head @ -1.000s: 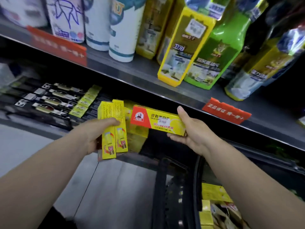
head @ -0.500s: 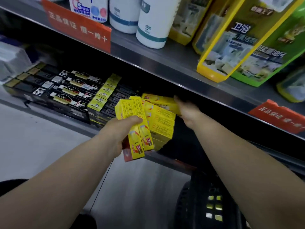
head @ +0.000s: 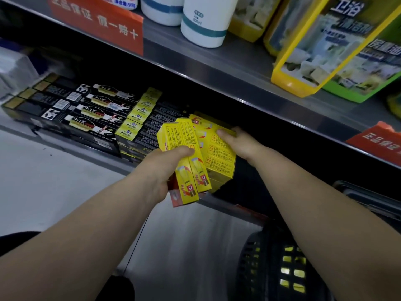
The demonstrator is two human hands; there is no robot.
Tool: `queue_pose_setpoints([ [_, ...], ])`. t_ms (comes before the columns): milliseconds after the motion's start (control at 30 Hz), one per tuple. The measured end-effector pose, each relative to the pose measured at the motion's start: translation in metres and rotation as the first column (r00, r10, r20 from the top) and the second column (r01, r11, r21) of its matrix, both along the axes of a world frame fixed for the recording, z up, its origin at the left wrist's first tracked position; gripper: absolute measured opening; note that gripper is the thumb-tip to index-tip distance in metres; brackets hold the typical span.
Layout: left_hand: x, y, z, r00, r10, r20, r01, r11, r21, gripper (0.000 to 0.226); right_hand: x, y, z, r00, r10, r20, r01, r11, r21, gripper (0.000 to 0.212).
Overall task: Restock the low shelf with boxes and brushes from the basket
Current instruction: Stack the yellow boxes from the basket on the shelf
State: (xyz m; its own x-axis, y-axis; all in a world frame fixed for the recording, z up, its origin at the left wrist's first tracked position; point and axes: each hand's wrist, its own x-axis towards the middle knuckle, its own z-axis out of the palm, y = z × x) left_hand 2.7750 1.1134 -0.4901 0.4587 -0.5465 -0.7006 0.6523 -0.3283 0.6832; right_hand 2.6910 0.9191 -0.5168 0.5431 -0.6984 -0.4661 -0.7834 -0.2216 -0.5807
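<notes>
Gripping a fan of yellow boxes, your left hand sits at frame centre, thumb across their faces, fingers curled underneath. At least two boxes show, and a red-edged one peeks out below; exact count is unclear.

Your right hand is just right of that, thumb lying on the top face of the yellow stack that sits on the low shelf. Its fingers go behind the stack's far edge, so I can't tell whether it clamps the top box or only rests on it.

Room: the upper shelf lip runs diagonally from upper left to right edge, close above your right knuckles. Left of the stack, black boxes fill the low shelf, touching side by side. Right of the stack the bay is dark; its contents are unreadable.

The basket sits at lower right under your right forearm, cut by the frame bottom; yellow shows through its slots, items not identifiable. No brushes can be made out. Bottles on the upper shelf are cropped at the top.
</notes>
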Motion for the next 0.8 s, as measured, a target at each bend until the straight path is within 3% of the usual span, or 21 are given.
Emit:
queue_pose_setpoints([
  [100, 0.0, -0.001, 0.0, 1.0, 0.007, 0.001, -0.007, 1.0, -0.007, 0.016, 0.005, 0.003, 0.0, 0.99, 0.05, -0.133, -0.065, 0.991, -0.116, 0.079],
  [267, -0.001, -0.001, 0.001, 1.0, 0.017, 0.007, -0.017, 1.0, -0.001, 0.014, 0.008, 0.007, 0.003, 0.99, 0.05, -0.129, -0.063, 0.993, -0.099, 0.073],
  [367, -0.001, -0.002, 0.002, 1.0, 0.019, -0.001, -0.019, 1.0, -0.002, 0.015, 0.007, 0.016, 0.017, 0.959, 0.09, -0.27, -0.17, 0.941, -0.291, 0.072],
  [467, 0.002, -0.001, 0.006, 1.0, -0.023, -0.013, 0.022, 0.999, -0.024, 0.014, 0.007, 0.032, 0.046, 0.928, 0.366, -0.073, -0.364, 0.843, -0.396, 0.067],
  [567, 0.003, 0.003, 0.012, 0.986, -0.163, -0.02, 0.162, 0.985, -0.053, 0.024, 0.002, 0.05, 0.074, 0.729, 0.679, -0.082, -0.655, 0.659, -0.37, 0.095],
  [633, 0.002, 0.004, 0.015, 0.968, -0.249, -0.039, 0.245, 0.966, -0.082, 0.03, -0.004, 0.054, 0.083, 0.662, 0.737, -0.137, -0.72, 0.575, -0.387, 0.095],
  [800, -0.002, 0.007, 0.021, 0.93, -0.363, -0.049, 0.356, 0.927, -0.117, 0.048, -0.022, 0.051, 0.096, 0.711, 0.7, -0.065, -0.647, 0.614, -0.452, 0.071],
])
